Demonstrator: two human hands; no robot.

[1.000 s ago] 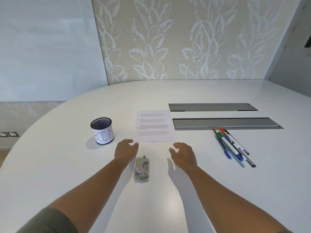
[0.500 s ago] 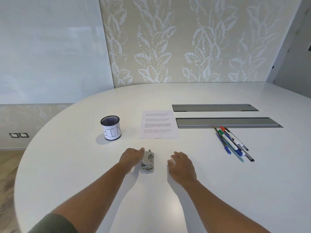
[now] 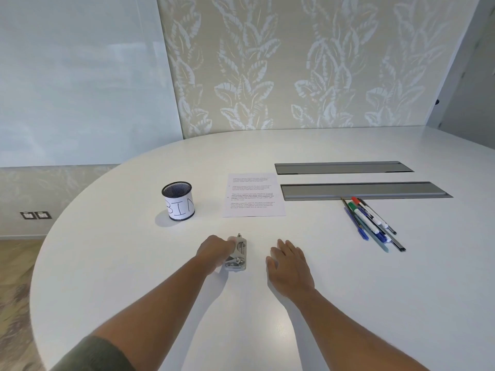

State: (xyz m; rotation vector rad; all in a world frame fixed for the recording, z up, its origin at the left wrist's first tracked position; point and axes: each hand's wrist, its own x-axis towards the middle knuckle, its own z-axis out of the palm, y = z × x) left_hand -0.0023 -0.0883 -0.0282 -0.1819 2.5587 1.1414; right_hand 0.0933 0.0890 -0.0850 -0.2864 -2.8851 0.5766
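Observation:
A small metal hole punch (image 3: 236, 256) lies on the white table (image 3: 375, 290) in front of me. My left hand (image 3: 214, 250) curls its fingers over the punch's left side and grips it. My right hand (image 3: 289, 263) rests flat on the table just right of the punch, fingers straight, holding nothing. A printed sheet of paper (image 3: 253, 195) lies beyond the punch. A black mesh cup (image 3: 179, 200) with a white label reading BIN stands to the left of the sheet.
Several pens and markers (image 3: 371, 222) lie in a bunch at the right. Two grey cable hatches (image 3: 342, 167) (image 3: 364, 190) sit flush in the table behind them. The table's curved edge runs along the left, with floor below.
My left hand drew back from the paper's near edge and took hold of the hole punch. My right hand settled flat on the table. The view shifted back slightly.

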